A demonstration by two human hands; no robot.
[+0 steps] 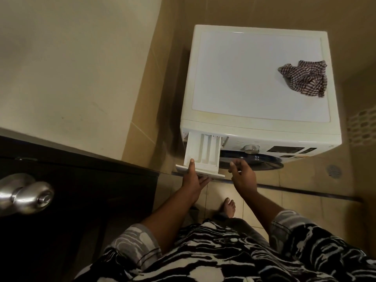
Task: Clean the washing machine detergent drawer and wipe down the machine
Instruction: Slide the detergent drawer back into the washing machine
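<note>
Washing machine: white front-loader seen from above, standing in a tiled corner; its flat top faces the camera
Detergent drawer: the detergent drawer is pulled far out of its slot at the left of the machine's front; its pale compartments lie open to view; its front panel juts toward the person
Left hand: the left hand grips the drawer's front end; the thumb lies on top at the near edge of the left compartment; the fingers curl beneath the front panel
Right hand: the right hand hovers just beside the drawer's right side, in front of the dark round door; fingers loosely bent, holding nothing; whether a fingertip touches the drawer, I cannot tell
Cloth: a striped cloth lies crumpled on the machine's top, toward the right rear; well apart from both hands
Controls: a silver dial sits on the front panel, right of the drawer slot
Surroundings: a dark room door with a metal knob at the left; a bare foot on the tiled floor; a round floor drain at the right
</note>
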